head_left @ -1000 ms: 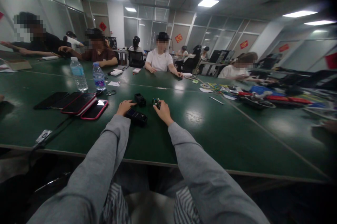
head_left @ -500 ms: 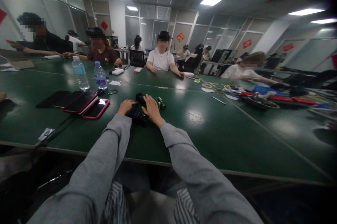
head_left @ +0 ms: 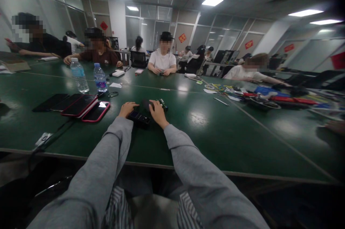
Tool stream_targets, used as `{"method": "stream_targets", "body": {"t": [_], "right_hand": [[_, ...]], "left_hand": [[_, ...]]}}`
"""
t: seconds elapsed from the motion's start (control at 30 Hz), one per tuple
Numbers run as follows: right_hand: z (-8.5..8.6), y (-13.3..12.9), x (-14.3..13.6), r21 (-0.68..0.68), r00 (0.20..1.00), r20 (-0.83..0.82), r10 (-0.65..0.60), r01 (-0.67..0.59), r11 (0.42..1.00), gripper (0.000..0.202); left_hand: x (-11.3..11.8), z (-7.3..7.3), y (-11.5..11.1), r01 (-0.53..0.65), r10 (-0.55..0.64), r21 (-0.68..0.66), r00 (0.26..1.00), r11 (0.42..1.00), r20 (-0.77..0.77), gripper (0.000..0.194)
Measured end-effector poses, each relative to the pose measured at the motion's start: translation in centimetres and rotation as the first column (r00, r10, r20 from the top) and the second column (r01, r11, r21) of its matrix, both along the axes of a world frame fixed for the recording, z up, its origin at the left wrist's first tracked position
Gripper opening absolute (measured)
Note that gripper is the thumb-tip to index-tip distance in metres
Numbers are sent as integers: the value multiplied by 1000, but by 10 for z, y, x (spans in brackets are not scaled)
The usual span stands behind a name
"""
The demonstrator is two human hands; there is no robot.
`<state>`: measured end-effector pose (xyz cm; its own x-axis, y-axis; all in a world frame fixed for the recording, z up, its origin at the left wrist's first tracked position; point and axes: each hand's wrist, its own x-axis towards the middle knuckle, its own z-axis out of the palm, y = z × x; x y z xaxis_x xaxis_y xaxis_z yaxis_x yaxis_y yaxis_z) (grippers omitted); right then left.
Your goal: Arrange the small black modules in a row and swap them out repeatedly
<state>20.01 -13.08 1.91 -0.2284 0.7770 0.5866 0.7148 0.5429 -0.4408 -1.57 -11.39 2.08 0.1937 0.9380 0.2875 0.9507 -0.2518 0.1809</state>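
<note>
On the green table (head_left: 188, 143) lies a black handheld device (head_left: 138, 117) with a small screen and keys. My left hand (head_left: 128, 109) is at its left upper edge, fingers stretched to the right; whether they touch it is hard to see. My right hand (head_left: 158, 112) is closed on a black cover-like piece (head_left: 146, 104), tilted up just beyond the device. A small green circuit board (head_left: 164, 104) lies behind my right fingers, partly hidden by them.
Several phones, one a red-edged phone (head_left: 96, 111), lie left. Two bottles, a clear bottle (head_left: 80, 78) and a purple-labelled bottle (head_left: 100, 80), stand behind them. Cables and a red tool-like bundle (head_left: 291, 100) lie right, near a pen (head_left: 221, 102). People sit around the table.
The black piece has turned in my right hand and now shows a flat face. My right hand has shifted slightly. The person opposite has brought both hands together.
</note>
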Motion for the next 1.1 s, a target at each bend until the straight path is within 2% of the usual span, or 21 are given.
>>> {"method": "stream_targets", "body": {"t": [0.1,0.2,0.3,0.37,0.5,0.7,0.8,0.97,1.1], "right_hand": [[2,-1,1,-51,999,1,-45,45,998,41],[4,-4,1,-28,995,64,-74,76,997,46],[3,-6,0,3,988,150,-39,39,999,52],[1,-6,0,-37,983,183,-15,22,999,49],[1,-4,0,-115,992,121,-41,55,992,43],[7,-6,2,-44,991,72,-115,118,992,44],[10,-8,2,-36,988,86,-127,130,991,42],[15,-8,7,-161,969,132,-207,227,961,48],[18,-7,12,-204,967,107,-231,248,947,52]], "left_hand": [[0,0,0,5,-5,-4,1000,1000,1,44],[-1,-2,3,4,-4,-5,1000,1000,6,45],[-3,-6,7,-14,15,-26,1000,1000,18,45],[-3,-9,8,-27,28,-28,999,999,24,46],[-3,-8,6,-20,20,5,1000,1000,16,46],[-3,-5,5,18,-18,1,1000,1000,9,46],[-4,-9,10,-10,11,-30,1000,999,13,46],[-7,-14,18,-37,38,-89,999,995,7,50],[-6,-12,15,-28,29,-61,1000,998,11,48]]}}
